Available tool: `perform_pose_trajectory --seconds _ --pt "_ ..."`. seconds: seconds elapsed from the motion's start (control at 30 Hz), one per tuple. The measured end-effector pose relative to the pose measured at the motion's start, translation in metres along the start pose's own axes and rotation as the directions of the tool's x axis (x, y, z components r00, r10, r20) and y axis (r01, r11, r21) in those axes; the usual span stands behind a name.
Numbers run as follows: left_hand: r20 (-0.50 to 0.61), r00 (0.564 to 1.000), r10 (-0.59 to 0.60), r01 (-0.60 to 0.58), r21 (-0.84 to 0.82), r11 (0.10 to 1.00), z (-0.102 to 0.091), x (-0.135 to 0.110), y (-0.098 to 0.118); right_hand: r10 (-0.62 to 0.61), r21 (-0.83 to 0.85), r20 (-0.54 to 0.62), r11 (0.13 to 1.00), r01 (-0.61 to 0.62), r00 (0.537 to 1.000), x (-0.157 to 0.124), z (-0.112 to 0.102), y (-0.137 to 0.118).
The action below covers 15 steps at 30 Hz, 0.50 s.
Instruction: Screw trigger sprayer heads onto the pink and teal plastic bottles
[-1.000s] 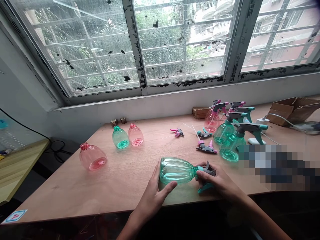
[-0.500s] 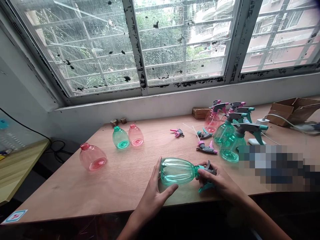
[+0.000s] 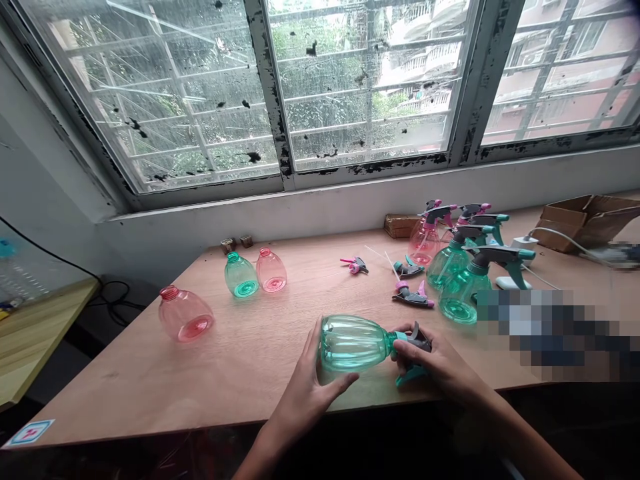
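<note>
A transparent green spray bottle lies on its side in the air above the table's front part, base to the left. My left hand cups its base, with the fingers behind it and the thumb stretched along the lower side. At the neck, my right hand is closed around the grey and teal spray head, whose teal nozzle end points downward. The right fingers partly hide the collar. Beyond the bottle lie loose spray heads: a grey and pink one, a teal one and another pink one.
Headless bottles stand at left: pink, green and another pink. Several bottles with heads, including a green one, stand at right. Farther right are a cardboard box, a white cable and a blurred patch.
The bottle and both hands are almost where they were. My left thumb has shifted very slightly to the right beneath the bottle.
</note>
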<state>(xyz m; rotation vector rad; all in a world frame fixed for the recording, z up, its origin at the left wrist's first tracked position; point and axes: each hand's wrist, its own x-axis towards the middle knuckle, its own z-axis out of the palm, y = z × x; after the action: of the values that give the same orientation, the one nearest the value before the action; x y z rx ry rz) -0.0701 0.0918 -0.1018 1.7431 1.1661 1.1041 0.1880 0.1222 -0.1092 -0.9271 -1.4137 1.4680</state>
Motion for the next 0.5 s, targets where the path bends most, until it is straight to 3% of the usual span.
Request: perform_pose_trajectory --seconds 0.13,0.27,0.5 --pt "0.035 0.999 -0.019 0.017 0.069 0.997 0.0012 -0.0031 -0.0005 -0.004 0.004 0.004 1.000 0.004 1.000 -0.0003 -0.0001 0.0011" --pt "0.031 0.997 -0.077 0.076 0.018 0.997 0.0010 -0.0039 0.0004 -0.009 -0.042 0.021 0.999 0.010 1.000 -0.0011 0.0014 0.0000" --pt "0.021 0.999 -0.036 0.035 0.033 0.999 -0.0007 -0.0008 0.0019 -0.007 -0.008 0.014 1.000 0.007 1.000 -0.0007 0.0015 -0.0016"
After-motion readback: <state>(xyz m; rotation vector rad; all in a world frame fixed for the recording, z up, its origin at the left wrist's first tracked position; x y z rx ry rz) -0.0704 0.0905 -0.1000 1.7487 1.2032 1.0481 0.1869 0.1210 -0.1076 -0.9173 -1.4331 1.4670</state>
